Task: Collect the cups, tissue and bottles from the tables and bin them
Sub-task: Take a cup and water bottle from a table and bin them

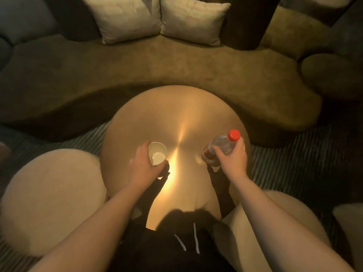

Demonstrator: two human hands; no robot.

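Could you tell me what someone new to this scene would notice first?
Probably the round golden table in the middle, glowing under a bright streak of light. Above it, the left hand has its grip on a white paper cup, and the right hand holds a tilted clear bottle with a red cap. Two pale cushions sit on the curved sofa behind.

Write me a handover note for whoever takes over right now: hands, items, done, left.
Left hand: gripping the white paper cup, which looks empty.
Right hand: gripping the clear bottle with the red cap, tilted.
Both are held over the round gold table; nothing else shows on it.
Done: cup and bottle picked up.
Left: bin both. No bin, tissue or other tables in view.
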